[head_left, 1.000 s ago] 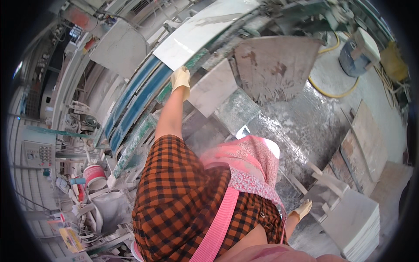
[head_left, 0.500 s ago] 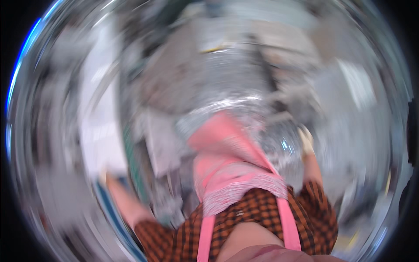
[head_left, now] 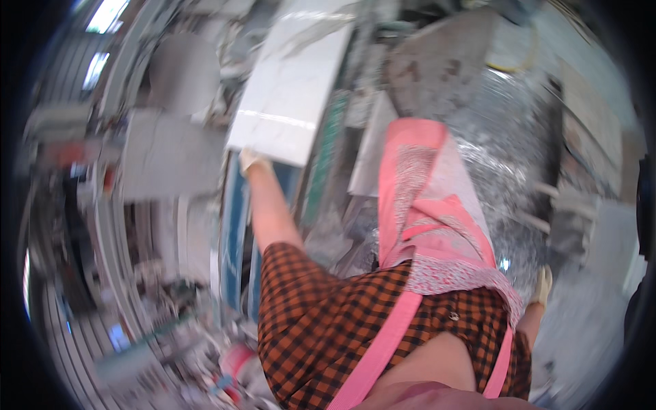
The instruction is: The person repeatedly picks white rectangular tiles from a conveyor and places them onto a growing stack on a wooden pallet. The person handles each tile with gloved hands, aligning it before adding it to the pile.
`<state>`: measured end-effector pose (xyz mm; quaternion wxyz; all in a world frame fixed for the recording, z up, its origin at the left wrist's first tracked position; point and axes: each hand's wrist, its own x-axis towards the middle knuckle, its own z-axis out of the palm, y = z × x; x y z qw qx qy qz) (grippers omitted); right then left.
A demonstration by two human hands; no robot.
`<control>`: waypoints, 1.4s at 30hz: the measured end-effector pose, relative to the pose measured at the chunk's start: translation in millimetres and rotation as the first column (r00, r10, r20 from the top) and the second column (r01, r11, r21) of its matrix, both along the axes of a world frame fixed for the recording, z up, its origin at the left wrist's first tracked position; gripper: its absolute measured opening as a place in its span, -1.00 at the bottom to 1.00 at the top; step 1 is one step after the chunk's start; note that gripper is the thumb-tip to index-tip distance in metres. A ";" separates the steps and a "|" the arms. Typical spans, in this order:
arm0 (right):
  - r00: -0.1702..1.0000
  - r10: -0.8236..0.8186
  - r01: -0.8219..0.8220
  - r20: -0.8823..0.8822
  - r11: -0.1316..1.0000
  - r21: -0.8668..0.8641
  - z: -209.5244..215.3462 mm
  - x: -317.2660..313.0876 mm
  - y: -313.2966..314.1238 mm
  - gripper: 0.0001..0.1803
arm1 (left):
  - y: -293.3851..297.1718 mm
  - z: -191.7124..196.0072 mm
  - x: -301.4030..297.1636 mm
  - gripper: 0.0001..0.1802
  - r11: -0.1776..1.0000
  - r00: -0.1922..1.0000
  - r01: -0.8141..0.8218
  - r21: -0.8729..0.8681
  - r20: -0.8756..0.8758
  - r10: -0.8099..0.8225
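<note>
My left hand (head_left: pixel 253 161), in a pale glove, touches the near left corner of a long white slab (head_left: pixel 287 82) with grey veining. The slab lies on a blue-topped support (head_left: pixel 236 236), whose blue strips show below its near end. Blur hides how the fingers of this hand are set. Down at my right side, my right hand (head_left: pixel 543 285), also in a pale glove, is apart from the slab. Nearest to it is a shiny, wet-looking grey surface (head_left: pixel 506 232). Its fingers are too blurred to read.
A green strip (head_left: pixel 324 157) runs along the slab's right side. Beyond it leans a stained brown-grey board (head_left: pixel 441 61). Grey panels (head_left: pixel 167 154) stand on the left, with a round grey disc (head_left: pixel 184 72) above. Clutter and a pink-red tub (head_left: pixel 239 359) are at lower left.
My view has swung left, so the slab and the apron sit further right in the picture. The left hand is still at the slab's near end; the right hand still hangs at my side.
</note>
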<state>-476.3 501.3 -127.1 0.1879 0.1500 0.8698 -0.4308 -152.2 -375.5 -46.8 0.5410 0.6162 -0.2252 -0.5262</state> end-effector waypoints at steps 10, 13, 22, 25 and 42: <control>0.993 0.016 -0.008 0.121 0.998 -0.064 23.5 -48.3 -12.2 -0.39 | -5.5 84.1 -42.4 -0.47 0.919 0.917 0.392 0.047 -0.098 -0.386; 0.988 0.031 -0.022 0.149 0.998 -0.063 28.5 -46.6 -10.2 -0.40 | -10.7 88.6 -41.8 -0.52 0.907 0.908 0.415 0.074 -0.101 -0.407; 0.962 0.210 -0.142 0.177 0.932 -0.334 25.5 -87.4 -66.0 -0.51 | -2.3 170.6 -54.6 -0.56 0.707 0.222 0.704 -0.065 0.966 -0.132; 0.923 0.382 -0.364 0.049 0.907 -0.210 67.6 -81.3 -97.8 -0.55 | 41.3 217.1 -83.8 -0.61 0.474 -0.027 0.878 -0.069 0.981 0.193; 0.946 0.126 0.242 0.298 0.335 -0.911 107.0 -199.9 -52.0 -0.22 | 474.9 310.5 -447.7 -0.70 -0.421 -0.390 0.857 0.297 0.908 -0.154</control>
